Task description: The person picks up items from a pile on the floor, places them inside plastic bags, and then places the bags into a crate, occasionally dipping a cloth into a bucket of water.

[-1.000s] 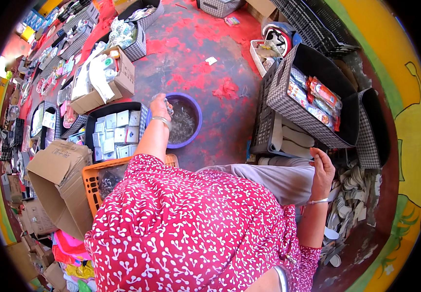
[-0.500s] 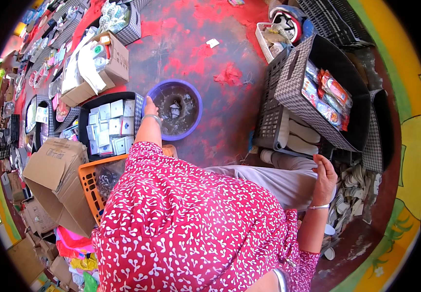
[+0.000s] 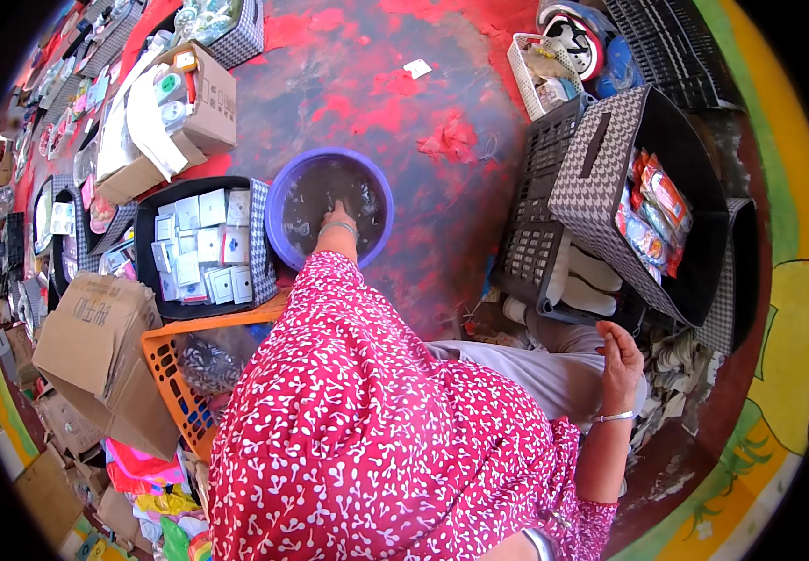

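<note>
A round purple basin (image 3: 386, 224) of murky grey water stands on the floor in front of me. My left hand (image 3: 338, 221) reaches down into it, near the middle. Its fingers dip into the dark water, so their shape and anything in them are hidden. Off to the right, my right hand (image 3: 620, 357) hovers above my bent knee in grey trousers (image 3: 507, 365). Its fingers are loosely bent and apart, with nothing in them. The nearest thing beyond it is a black crate with pale soles or shoe-shaped pieces (image 3: 591, 282) inside.
Left of the basin sits a black bin of small white boxes (image 3: 200, 241). An orange crate (image 3: 166, 369) and cardboard boxes (image 3: 96, 323) are beside me. On the right, a houndstooth-patterned bin (image 3: 593, 173) holds colourful plastic packets (image 3: 658, 210); a white basket (image 3: 528, 70) stands beyond.
My left hand has moved from the basin's left rim into the water. The pale thing seen in the swirling water is no longer visible. My right hand has barely moved.
</note>
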The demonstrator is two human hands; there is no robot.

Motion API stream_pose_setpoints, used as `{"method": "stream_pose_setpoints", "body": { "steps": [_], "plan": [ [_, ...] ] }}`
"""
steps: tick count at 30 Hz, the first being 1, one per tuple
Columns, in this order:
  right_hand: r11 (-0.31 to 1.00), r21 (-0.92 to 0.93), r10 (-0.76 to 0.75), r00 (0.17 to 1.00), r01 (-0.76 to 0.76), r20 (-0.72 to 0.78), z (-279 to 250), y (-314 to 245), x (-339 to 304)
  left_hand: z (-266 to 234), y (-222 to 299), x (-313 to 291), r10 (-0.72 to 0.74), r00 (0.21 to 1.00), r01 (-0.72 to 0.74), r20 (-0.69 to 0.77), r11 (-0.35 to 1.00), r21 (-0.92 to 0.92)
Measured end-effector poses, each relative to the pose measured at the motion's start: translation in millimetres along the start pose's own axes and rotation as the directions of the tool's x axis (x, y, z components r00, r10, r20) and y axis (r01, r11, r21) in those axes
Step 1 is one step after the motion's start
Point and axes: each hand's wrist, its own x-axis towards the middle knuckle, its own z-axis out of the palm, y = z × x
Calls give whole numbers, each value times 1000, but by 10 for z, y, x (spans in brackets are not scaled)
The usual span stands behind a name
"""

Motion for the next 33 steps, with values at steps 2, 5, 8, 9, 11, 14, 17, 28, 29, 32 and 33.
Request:
{"method": "stream_pose_setpoints", "body": {
  "steps": [2, 5, 8, 9, 11, 14, 17, 28, 29, 32, 33],
  "plan": [
    [1000, -8, -4, 1000, 4, 6, -21, -28, -6, 1, -118, 153, 72, 997, -66, 23, 982, -176],
    [1000, 22, -20, 1000, 19, 8, -68, -109, 15, -8, -388, 354, 171, 985, -142, 27, 887, -440],
    [997, 68, -25, 1000, 26, -16, -128, -71, -4, -422, -256, -235, 292, 954, -83, 68, 476, -875],
    [996, 84, -29, 999, 31, -22, -128, -72, -2, -520, -334, -246, 353, 931, -6, 96, 275, -961],
    [995, 96, -37, 999, 40, -24, -142, -65, -40, -591, -432, -323, 417, 906, 110, 68, -79, -991],
    [991, 100, -85, 996, 87, -23, -185, -52, -92, -794, -456, -710, 480, 875, 85, -64, -282, -956],
    [982, 136, -128, 991, 131, -35, -257, -53, -178, -879, -502, -875, 481, 869, 94, -115, -388, -917],
    [928, 286, -207, 970, 237, -130, -497, -29, -511, -1047, -143, -1383, 476, 840, -97, -259, -338, -936],
    [925, 294, -212, 969, 240, -123, -499, -35, -516, -1001, -251, -1039, 454, 828, -171, -328, -354, -920],
    [922, 300, -204, 966, 244, -158, -571, -14, -599, -1018, -141, -1004, 537, 811, -23, -233, -368, -930],
    [925, 295, -193, 965, 239, -178, -597, 15, -636, -1014, 59, -1350, 479, 853, -15, -206, -371, -928]
  ]
}}
